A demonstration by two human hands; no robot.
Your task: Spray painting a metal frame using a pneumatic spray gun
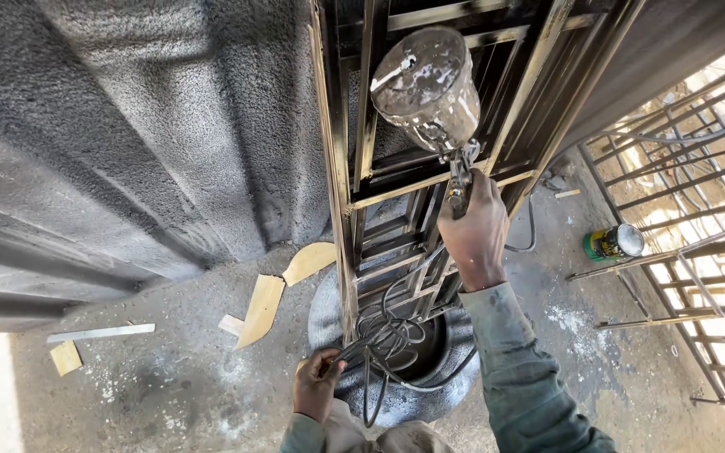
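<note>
Frame between wall and railings

The metal frame [430,193] stands on a tyre [463,352]; wall [127,143] left, can [614,242] and railings [690,210] right, wood scraps [266,306] on the floor [169,377] left.

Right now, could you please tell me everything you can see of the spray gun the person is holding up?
The spray gun is a metal tool with a round cup on top, thickly crusted with pale, dried paint spatter. Below the cup, a short shiny neck leads to the grip, which the right hand wraps around. It is raised against the black-painted metal frame, cup tilted toward the camera. Dark hoses hang below it down to the left hand, which gathers them.
</note>
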